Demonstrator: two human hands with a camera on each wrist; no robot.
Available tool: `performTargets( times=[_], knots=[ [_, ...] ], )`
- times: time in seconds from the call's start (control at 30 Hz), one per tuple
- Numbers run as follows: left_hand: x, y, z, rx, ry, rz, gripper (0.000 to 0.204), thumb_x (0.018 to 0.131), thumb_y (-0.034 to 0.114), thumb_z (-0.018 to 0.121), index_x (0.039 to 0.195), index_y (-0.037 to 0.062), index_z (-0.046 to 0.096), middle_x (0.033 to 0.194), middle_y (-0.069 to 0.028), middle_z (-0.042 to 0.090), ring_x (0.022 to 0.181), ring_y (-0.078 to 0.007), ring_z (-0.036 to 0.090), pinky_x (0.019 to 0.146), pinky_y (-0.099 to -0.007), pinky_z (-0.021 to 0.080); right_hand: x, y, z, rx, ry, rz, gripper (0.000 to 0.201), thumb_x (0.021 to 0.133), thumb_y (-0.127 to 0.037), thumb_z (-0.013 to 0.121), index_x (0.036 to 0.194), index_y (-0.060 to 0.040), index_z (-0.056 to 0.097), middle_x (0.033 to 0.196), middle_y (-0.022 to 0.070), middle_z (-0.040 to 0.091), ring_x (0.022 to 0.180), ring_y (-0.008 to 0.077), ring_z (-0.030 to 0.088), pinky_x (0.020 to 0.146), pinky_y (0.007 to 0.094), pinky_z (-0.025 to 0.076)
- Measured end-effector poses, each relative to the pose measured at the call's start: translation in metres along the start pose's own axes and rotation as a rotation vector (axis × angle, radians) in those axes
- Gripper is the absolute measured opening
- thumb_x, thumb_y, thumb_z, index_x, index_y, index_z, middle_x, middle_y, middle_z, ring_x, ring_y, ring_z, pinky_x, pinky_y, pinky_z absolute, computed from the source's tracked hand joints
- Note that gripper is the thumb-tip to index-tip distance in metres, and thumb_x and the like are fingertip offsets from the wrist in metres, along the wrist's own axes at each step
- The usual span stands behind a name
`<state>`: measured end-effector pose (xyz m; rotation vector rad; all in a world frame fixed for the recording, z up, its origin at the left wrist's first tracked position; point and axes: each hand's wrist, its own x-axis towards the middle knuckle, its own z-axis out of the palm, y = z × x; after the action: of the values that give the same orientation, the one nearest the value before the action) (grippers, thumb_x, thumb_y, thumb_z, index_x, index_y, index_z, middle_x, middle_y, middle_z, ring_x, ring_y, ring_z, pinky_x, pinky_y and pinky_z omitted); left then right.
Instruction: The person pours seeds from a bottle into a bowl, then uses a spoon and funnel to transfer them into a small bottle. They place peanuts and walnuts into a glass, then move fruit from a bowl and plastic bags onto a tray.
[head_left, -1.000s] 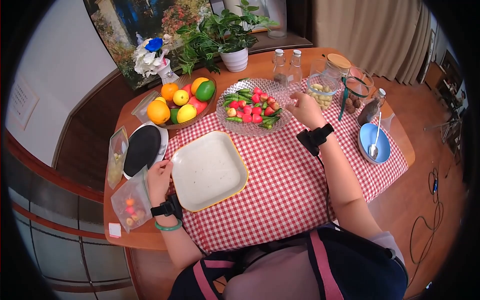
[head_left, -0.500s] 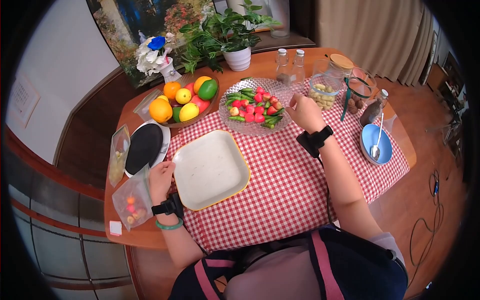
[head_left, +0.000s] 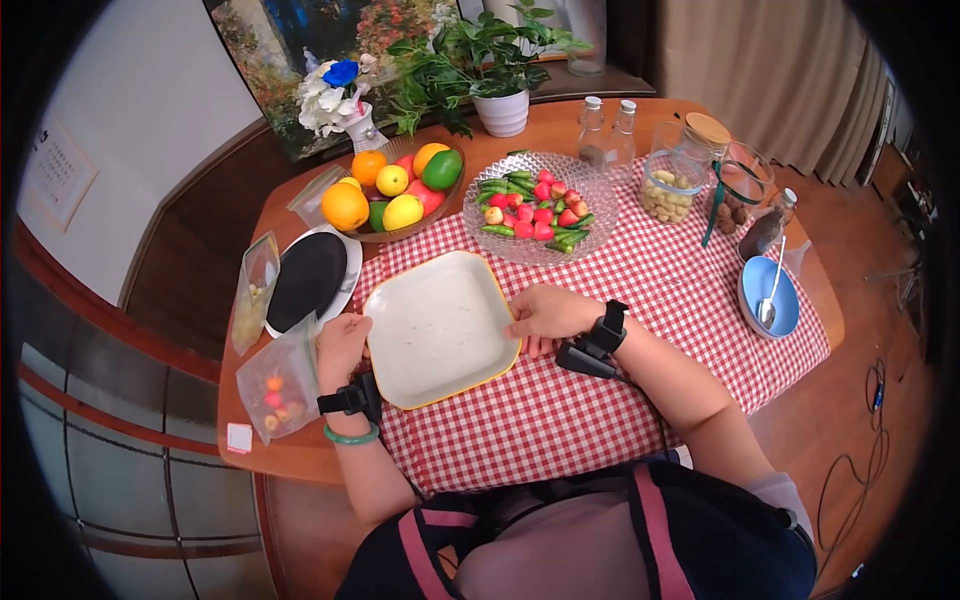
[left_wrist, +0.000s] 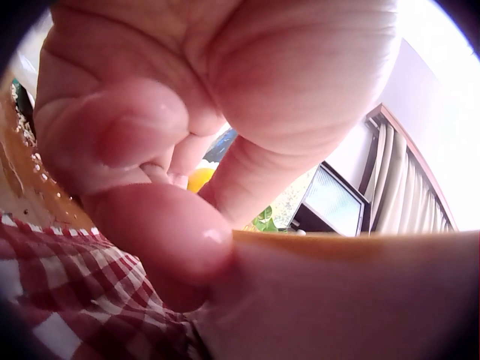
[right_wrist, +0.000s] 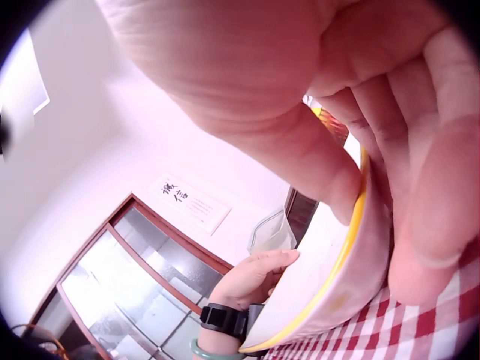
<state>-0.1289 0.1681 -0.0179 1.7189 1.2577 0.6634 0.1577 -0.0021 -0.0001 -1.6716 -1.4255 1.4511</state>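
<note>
A white square baking dish point(head_left: 440, 330) with a yellow rim sits on the red-checked cloth in the head view, nothing inside but a few dark specks. My left hand point(head_left: 342, 348) pinches its left rim; in the left wrist view the fingers lie against the dish's outer wall point(left_wrist: 345, 300). At the right side, my right hand point(head_left: 552, 314) grips the opposite rim. The right wrist view shows that thumb point(right_wrist: 341, 196) over the yellow edge, the other fingers outside below it. Behind the dish stands a cut-glass bowl point(head_left: 604, 208) of green peppers and small red fruits.
Left of the dish lie a zip bag point(head_left: 262, 378) of small fruits and a black round mat point(head_left: 306, 282). A fruit basket point(head_left: 448, 206) stands behind. To the right are a glass jar point(head_left: 668, 195) of nuts and a blue bowl point(head_left: 750, 296) with a spoon.
My right hand has come from beside the glass bowl down to the dish's right rim and taken hold of it. The left hand stays at the left rim.
</note>
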Motion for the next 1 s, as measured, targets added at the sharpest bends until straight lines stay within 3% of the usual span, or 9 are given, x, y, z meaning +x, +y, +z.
performTargets(
  times=[0.03, 0.27, 0.67, 0.77, 1.0],
  knots=[
    [0.002, -0.004, 0.0, -0.013, 0.007, 0.019, 0.02, 0.085, 0.02, 0.061, 0.086, 0.0003, 0.066, 0.052, -0.0008, 0.054, 0.038, -0.0073, 0.046, 0.034, -0.0217, 0.03, 0.001, 0.0, 0.001, 0.024, 0.002, 0.002, 0.027, 0.091, -0.022, 0.06, 0.099, 0.0027, 0.064, 0.071, 0.0075, 0.065, 0.058, 0.0134, 0.064, 0.05, 0.0221, 0.051],
    [0.01, -0.017, 0.0, -0.001, 0.052, 0.062, 0.02, 0.086, 0.018, 0.06, 0.087, -0.0007, 0.066, 0.055, -0.0006, 0.055, 0.043, -0.0076, 0.049, 0.039, -0.0222, 0.033, 0.011, 0.01, 0.004, 0.175, 0.065, -0.104, 0.021, 0.092, -0.012, 0.054, 0.094, 0.0091, 0.059, 0.074, 0.0119, 0.065, 0.06, 0.0164, 0.066, 0.05, 0.0258, 0.055],
    [0.019, -0.025, 0.002, -0.072, 0.141, 0.041, 0.022, 0.087, 0.014, 0.061, 0.101, -0.0031, 0.063, 0.066, -0.0014, 0.059, 0.049, -0.0071, 0.051, 0.045, -0.0215, 0.037, 0.015, 0.011, 0.004, 0.251, 0.115, -0.21, 0.033, 0.095, -0.009, 0.047, 0.122, 0.0081, 0.049, 0.081, 0.0097, 0.065, 0.063, 0.0124, 0.064, 0.057, 0.0221, 0.055],
    [0.014, -0.016, -0.001, -0.039, 0.104, 0.014, 0.022, 0.087, 0.011, 0.06, 0.101, -0.0057, 0.062, 0.08, -0.0078, 0.066, 0.065, -0.0118, 0.06, 0.057, -0.0236, 0.047, 0.019, 0.017, 0.005, 0.284, 0.118, -0.226, 0.036, 0.094, -0.008, 0.047, 0.126, 0.0067, 0.047, 0.082, 0.0103, 0.065, 0.063, 0.0129, 0.064, 0.057, 0.0226, 0.055],
    [0.015, -0.017, 0.0, -0.099, 0.105, 0.024, 0.021, 0.085, 0.006, 0.061, 0.102, -0.006, 0.061, 0.075, -0.0065, 0.064, 0.059, -0.0098, 0.057, 0.054, -0.0226, 0.044, 0.023, 0.021, 0.005, 0.287, 0.135, -0.259, 0.035, 0.093, -0.004, 0.047, 0.126, 0.0075, 0.047, 0.082, 0.0116, 0.065, 0.064, 0.0146, 0.065, 0.057, 0.0248, 0.056]
  ],
)
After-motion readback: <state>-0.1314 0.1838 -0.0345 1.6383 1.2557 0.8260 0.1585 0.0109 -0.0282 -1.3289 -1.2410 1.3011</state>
